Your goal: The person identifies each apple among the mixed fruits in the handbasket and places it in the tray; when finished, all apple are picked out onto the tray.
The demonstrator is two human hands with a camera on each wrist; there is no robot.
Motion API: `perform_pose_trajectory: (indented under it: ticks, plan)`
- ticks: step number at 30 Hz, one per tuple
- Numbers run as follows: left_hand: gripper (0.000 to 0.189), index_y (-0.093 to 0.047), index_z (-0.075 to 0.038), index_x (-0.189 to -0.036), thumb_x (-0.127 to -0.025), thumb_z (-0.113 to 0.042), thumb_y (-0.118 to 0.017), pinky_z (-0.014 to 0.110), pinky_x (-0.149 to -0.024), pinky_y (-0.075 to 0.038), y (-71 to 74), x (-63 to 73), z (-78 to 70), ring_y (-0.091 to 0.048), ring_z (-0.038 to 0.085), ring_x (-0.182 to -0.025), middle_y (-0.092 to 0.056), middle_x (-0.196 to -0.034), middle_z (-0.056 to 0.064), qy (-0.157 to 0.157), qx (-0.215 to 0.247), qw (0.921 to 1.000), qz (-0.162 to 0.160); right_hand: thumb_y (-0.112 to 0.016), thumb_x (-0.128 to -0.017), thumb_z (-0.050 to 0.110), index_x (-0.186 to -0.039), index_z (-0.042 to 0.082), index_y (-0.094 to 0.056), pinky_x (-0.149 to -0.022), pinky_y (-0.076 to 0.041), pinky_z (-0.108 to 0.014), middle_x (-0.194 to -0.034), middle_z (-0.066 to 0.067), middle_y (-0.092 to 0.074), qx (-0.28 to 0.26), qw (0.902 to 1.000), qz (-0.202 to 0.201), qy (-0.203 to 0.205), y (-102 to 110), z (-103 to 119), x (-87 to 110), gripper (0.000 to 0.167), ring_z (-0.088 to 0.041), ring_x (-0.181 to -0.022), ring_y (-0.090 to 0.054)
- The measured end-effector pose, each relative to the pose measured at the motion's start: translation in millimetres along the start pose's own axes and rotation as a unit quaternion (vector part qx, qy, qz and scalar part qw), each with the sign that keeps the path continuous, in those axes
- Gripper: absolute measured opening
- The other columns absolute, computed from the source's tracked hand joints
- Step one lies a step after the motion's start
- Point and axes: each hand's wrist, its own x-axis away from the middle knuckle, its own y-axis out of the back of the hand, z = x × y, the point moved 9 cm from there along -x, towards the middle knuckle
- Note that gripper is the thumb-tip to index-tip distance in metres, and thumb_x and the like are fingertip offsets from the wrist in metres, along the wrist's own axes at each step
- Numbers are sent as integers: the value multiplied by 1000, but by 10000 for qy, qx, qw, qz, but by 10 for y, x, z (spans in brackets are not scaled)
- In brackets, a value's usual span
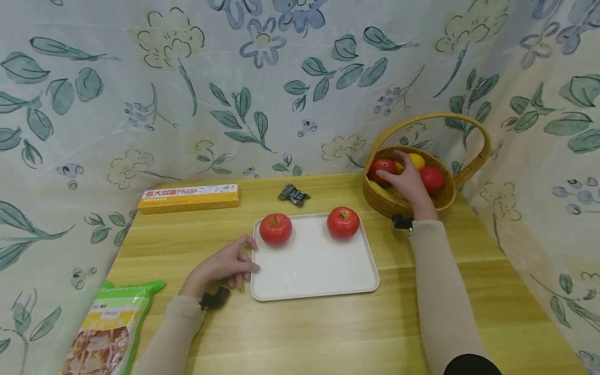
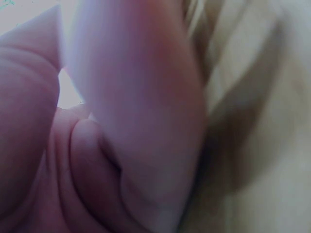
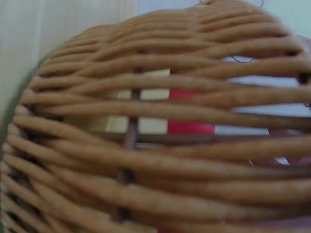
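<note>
My left hand (image 1: 225, 264) rests at the left rim of a white rectangular tray (image 1: 309, 271), with thumb and index fingertips right at the edge. Its loosely bent fingers (image 2: 141, 111) fill much of the left wrist view. Two red apples lie on the tray, one apple (image 1: 275, 229) at the back left and another apple (image 1: 344, 223) at the back right. Inside a wicker basket (image 1: 382, 202), my right hand (image 1: 409, 182) has thumb and fingers around a red apple (image 1: 380, 167). Basket weave (image 3: 194, 158) covers the right wrist view and hides that hand.
Also in the basket are another red fruit (image 1: 432, 180), a yellow fruit (image 1: 417, 161) and a banana-like yellow piece (image 1: 378, 188). A pasta box (image 1: 189, 199) and a small black packet (image 1: 294, 195) lie behind the tray. A green-edged food bag (image 1: 103, 333) lies front left.
</note>
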Motion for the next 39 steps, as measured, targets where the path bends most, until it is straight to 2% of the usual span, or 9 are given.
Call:
perform_pose_trajectory:
  ticks: [16, 29, 34, 39]
  plan:
    - [57, -39, -14, -136, -97, -27, -79, 24, -44, -49, -6, -12, -13, -65, 16, -48, -71, -74, 5, -50, 6, 10000, 39, -77, -97, 45, -170, 8, -12, -134, -16, -58, -178, -19, -15, 163, 9991, 217, -336, -38, -148, -214, 104, -41, -164, -20]
    - [58, -39, -14, -136, -97, -27, -79, 24, -44, -48, -11, -13, -23, -65, 16, -48, -71, -74, 5, -34, 28, 10000, 49, -74, -99, 40, -169, 3, -9, -133, -21, -58, -176, -25, -16, 538, 9973, 435, -233, -70, -211, -292, 102, -46, -159, -27]
    - [58, -39, -14, -136, -97, -27, -79, 24, -45, -49, -8, -15, -20, -65, 16, -49, -71, -74, 5, -53, -5, 10000, 55, -74, -99, 38, -169, 3, -11, -132, -23, -59, -175, -25, -18, 632, 9970, 425, -163, -81, -216, -308, 100, -46, -158, -28]
    - [58, -39, -14, -136, -97, -27, -79, 24, -44, -48, -13, -14, -13, -65, 16, -48, -71, -73, 5, -33, 43, 10000, 74, -74, -99, 34, -167, -1, -17, -131, -25, -60, -171, -31, -23, 960, 9947, 355, -49, -91, -215, -312, 96, -48, -155, -30]
